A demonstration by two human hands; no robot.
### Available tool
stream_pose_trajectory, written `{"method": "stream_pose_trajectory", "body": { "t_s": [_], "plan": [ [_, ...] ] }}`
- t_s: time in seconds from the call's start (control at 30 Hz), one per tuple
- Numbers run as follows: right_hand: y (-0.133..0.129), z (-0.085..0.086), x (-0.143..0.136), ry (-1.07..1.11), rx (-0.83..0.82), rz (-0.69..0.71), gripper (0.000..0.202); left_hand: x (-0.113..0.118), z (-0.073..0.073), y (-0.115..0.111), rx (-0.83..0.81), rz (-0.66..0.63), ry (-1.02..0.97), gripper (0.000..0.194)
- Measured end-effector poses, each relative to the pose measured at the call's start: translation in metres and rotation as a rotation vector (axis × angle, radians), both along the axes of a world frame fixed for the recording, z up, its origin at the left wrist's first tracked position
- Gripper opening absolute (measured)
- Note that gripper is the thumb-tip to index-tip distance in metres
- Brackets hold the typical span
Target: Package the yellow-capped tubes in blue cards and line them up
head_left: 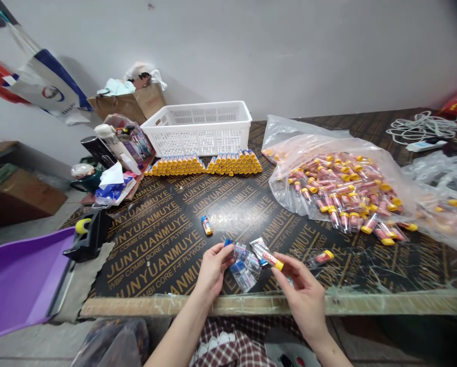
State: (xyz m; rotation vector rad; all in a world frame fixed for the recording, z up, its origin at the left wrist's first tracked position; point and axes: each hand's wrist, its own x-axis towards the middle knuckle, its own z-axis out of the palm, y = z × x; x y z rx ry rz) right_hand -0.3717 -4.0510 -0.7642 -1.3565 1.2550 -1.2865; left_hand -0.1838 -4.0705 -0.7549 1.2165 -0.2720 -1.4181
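My right hand [303, 293] pinches a small clear tube with a yellow cap [271, 258] by its capped end. The tube tilts over a white-and-blue printed piece [258, 247]. My left hand [213, 270] is closed at the fingertips on the edge of a clear plastic label with blue print [230, 245]. More such labels [244, 275] lie loosely overlapping between my hands. Beyond them, a blue-wrapped tube [206, 225] lies alone on the dark table [155, 244]. A loose yellow-capped tube [323, 257] rests to the right of my right hand.
Two stacks of wrapped tubes [234, 163] stand before a white plastic basket [198, 137]. At right, a clear bag [282, 178] spills many yellow-capped tubes [343, 188]. A black tape dispenser [89, 237], bottles [113, 140] and tissues [116, 188] sit left; a white cable [423, 125] lies at far right.
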Motion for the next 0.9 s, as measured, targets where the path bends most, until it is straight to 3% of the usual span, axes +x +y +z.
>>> {"method": "stream_pose_trajectory", "body": {
  "t_s": [0.27, 0.57, 0.8, 0.9],
  "plan": [
    [0.008, 0.000, 0.007, 0.133, -0.226, 0.038, 0.025, 0.000, 0.002, 0.000, 0.019, 0.093, 0.065, 0.035],
    [0.010, 0.000, 0.014, 0.245, -0.294, 0.148, 0.029, -0.004, 0.003, 0.003, -0.041, 0.106, 0.019, 0.033],
    [0.004, -0.008, 0.012, 0.304, -0.328, 0.250, 0.044, -0.011, 0.019, 0.012, -0.106, -0.137, 0.037, 0.041],
    [-0.002, -0.005, 0.009, 0.339, -0.370, 0.258, 0.065, -0.013, 0.022, 0.017, -0.091, -0.345, 0.003, 0.042]
  ]
}}
